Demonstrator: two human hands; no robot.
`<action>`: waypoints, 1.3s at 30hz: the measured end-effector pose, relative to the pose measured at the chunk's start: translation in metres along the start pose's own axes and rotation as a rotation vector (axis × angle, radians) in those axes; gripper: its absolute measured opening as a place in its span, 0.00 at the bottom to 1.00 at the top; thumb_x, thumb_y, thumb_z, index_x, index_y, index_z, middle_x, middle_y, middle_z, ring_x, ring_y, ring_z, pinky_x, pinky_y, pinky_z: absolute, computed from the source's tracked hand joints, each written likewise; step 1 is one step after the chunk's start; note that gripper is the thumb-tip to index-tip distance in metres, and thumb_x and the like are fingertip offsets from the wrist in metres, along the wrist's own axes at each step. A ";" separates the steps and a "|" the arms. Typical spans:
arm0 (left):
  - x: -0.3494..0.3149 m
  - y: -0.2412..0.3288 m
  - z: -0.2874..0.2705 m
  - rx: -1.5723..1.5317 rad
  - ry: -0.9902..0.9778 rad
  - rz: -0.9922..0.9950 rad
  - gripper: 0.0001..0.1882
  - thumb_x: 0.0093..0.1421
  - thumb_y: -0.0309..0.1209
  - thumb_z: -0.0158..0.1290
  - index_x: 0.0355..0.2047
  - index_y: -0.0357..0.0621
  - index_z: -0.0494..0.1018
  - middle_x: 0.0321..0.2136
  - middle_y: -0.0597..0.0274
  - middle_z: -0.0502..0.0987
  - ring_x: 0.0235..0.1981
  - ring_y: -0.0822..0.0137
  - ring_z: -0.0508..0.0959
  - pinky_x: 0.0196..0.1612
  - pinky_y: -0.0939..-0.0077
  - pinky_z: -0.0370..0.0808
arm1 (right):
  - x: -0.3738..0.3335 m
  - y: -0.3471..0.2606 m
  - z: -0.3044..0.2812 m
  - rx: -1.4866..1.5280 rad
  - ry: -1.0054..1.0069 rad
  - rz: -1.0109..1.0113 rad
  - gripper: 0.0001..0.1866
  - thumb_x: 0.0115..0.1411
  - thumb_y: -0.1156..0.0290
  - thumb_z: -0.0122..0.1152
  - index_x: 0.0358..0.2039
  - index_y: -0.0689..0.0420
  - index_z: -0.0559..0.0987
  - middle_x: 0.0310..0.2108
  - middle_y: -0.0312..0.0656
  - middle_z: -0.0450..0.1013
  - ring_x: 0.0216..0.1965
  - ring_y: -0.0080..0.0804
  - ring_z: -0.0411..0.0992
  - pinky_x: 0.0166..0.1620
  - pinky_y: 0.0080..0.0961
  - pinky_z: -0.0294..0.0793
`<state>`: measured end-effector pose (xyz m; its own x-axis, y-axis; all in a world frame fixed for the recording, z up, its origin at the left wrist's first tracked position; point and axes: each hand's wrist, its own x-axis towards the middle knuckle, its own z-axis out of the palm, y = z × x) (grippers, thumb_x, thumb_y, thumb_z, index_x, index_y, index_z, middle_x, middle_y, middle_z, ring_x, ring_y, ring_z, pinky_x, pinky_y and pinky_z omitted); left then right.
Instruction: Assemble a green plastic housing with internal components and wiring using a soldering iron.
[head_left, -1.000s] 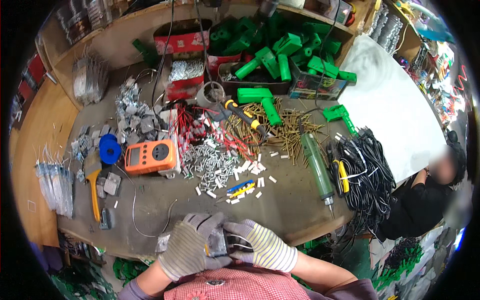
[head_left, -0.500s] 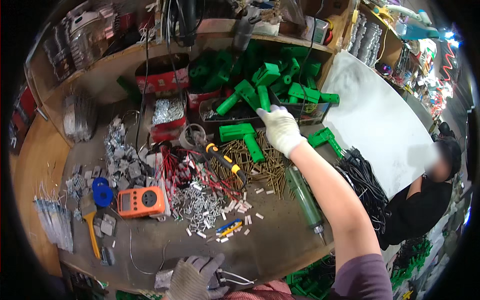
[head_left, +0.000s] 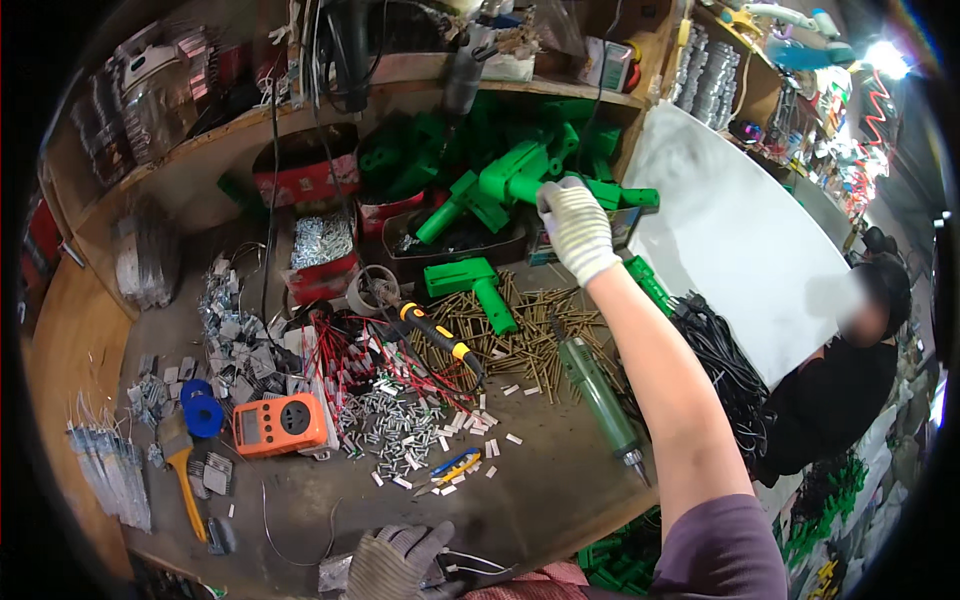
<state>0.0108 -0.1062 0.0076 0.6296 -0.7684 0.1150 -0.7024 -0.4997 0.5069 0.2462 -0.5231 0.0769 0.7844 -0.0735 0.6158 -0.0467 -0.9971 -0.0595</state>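
Observation:
My right hand, in a striped work glove, reaches to the back of the bench. Its fingers close on the handle end of a green pistol-shaped plastic housing, over a heap of similar housings. At the near edge my left hand, also gloved, is curled over a flat silver piece with white wires; the palm side is hidden. One more green housing lies on a pile of long brass-coloured screws.
A green electric screwdriver and black cables lie to the right. Left of centre are an orange multimeter, small screws and a yellow-black soldering iron. A brush lies farther left. Another person sits at right.
My right hand has lifted a green housing from the heap and turned it to point left. The left hand stays at the near edge. The whole view has shifted slightly.

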 end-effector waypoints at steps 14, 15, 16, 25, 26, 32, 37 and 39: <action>0.031 0.042 -0.019 -0.223 0.293 -0.056 0.42 0.52 0.27 0.67 0.63 0.33 0.57 0.50 0.49 0.74 0.45 0.60 0.77 0.48 0.66 0.74 | -0.147 -0.136 -0.157 1.725 -0.500 0.021 0.32 0.58 0.62 0.66 0.60 0.56 0.65 0.50 0.40 0.69 0.49 0.27 0.69 0.53 0.29 0.72; 0.030 0.042 -0.010 -0.284 0.249 -0.081 0.47 0.52 0.26 0.67 0.66 0.31 0.52 0.51 0.49 0.73 0.45 0.63 0.77 0.49 0.68 0.75 | -0.160 -0.149 -0.143 1.748 -0.440 0.082 0.33 0.59 0.63 0.65 0.62 0.56 0.64 0.51 0.41 0.68 0.50 0.26 0.68 0.52 0.28 0.73; 0.025 0.040 -0.004 -0.340 0.210 -0.118 0.51 0.53 0.26 0.67 0.70 0.30 0.47 0.53 0.49 0.73 0.45 0.65 0.77 0.50 0.70 0.75 | -0.163 -0.160 -0.143 1.779 -0.389 0.135 0.34 0.60 0.64 0.64 0.63 0.56 0.62 0.52 0.41 0.66 0.50 0.26 0.68 0.51 0.27 0.74; -0.067 -0.072 0.054 0.561 0.404 0.125 0.15 0.64 0.39 0.55 0.47 0.45 0.77 0.41 0.49 0.79 0.39 0.47 0.80 0.41 0.52 0.76 | -0.245 -0.177 -0.144 1.354 -0.355 -0.029 0.46 0.54 0.56 0.75 0.67 0.60 0.61 0.54 0.49 0.69 0.55 0.43 0.70 0.58 0.37 0.70; -0.027 -0.007 0.024 -0.284 0.347 -0.195 0.22 0.65 0.44 0.53 0.52 0.41 0.74 0.44 0.48 0.79 0.42 0.45 0.79 0.46 0.52 0.75 | -0.249 -0.175 -0.139 1.363 -0.311 0.002 0.47 0.52 0.56 0.77 0.66 0.60 0.63 0.53 0.50 0.70 0.55 0.43 0.71 0.57 0.37 0.71; 0.011 0.030 0.002 -0.871 0.262 -0.215 0.49 0.56 0.61 0.59 0.66 0.40 0.57 0.49 0.52 0.74 0.49 0.58 0.75 0.54 0.61 0.70 | -0.266 -0.174 -0.142 1.457 -0.446 0.139 0.48 0.49 0.60 0.78 0.66 0.58 0.63 0.57 0.49 0.71 0.54 0.41 0.73 0.57 0.33 0.72; -0.011 0.013 0.003 -1.135 0.542 -0.351 0.36 0.63 0.54 0.56 0.60 0.42 0.62 0.42 0.62 0.73 0.37 0.68 0.75 0.42 0.71 0.74 | -0.243 -0.140 -0.161 1.302 -0.467 0.344 0.45 0.43 0.58 0.80 0.60 0.59 0.70 0.52 0.43 0.72 0.54 0.33 0.71 0.59 0.33 0.69; -0.013 0.001 -0.008 -1.063 0.624 -0.264 0.37 0.62 0.60 0.53 0.58 0.43 0.63 0.38 0.60 0.74 0.32 0.67 0.77 0.33 0.70 0.74 | -0.195 -0.108 -0.160 1.034 -0.547 0.321 0.39 0.49 0.64 0.73 0.60 0.60 0.70 0.47 0.47 0.73 0.49 0.38 0.73 0.51 0.32 0.75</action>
<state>0.0042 -0.0938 0.0133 0.9628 -0.2302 0.1416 -0.1003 0.1821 0.9781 -0.0011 -0.4040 0.0887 0.9971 -0.0479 0.0594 0.0330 -0.4313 -0.9016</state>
